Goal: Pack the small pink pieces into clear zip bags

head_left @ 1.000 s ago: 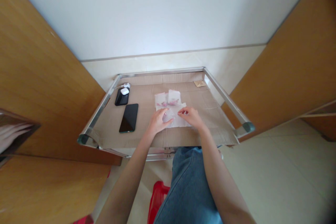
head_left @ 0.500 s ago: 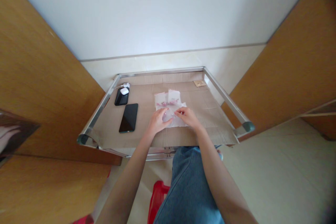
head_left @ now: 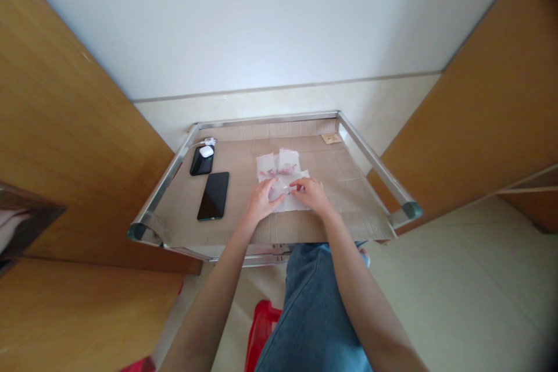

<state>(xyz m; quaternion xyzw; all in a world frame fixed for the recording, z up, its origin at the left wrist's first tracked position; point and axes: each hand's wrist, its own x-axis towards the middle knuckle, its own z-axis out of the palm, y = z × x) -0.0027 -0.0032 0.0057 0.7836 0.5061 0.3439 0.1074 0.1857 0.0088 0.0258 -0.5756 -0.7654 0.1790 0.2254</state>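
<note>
Grip first. The left hand (head_left: 261,201) lies on a translucent plastic packet (head_left: 281,193), its fingers (head_left: 271,186) spread and bearing down rather than closed. I read this as steadying the packet against the surface below. The right hand (head_left: 312,195) comes in from the other side, its fingertips (head_left: 293,186) drawn narrow at the packet's middle. From here I cannot tell whether they are closed on the film or only touching it. The hands sit just apart with the packet between them, which suggests one holding while the other works.

The packet lies flat on a cardboard sheet (head_left: 344,212), against two more translucent packets (head_left: 279,164) with pink contents, too small for me to identify. The sheet lines a metal-railed tray (head_left: 375,154). Well left of the hands lie a black smartphone (head_left: 213,196) and a dark slab (head_left: 201,165) carrying a white earbud case (head_left: 206,151), apparently placed there to keep the working area free. A small tan card (head_left: 331,138) sits in the far corner.
</note>
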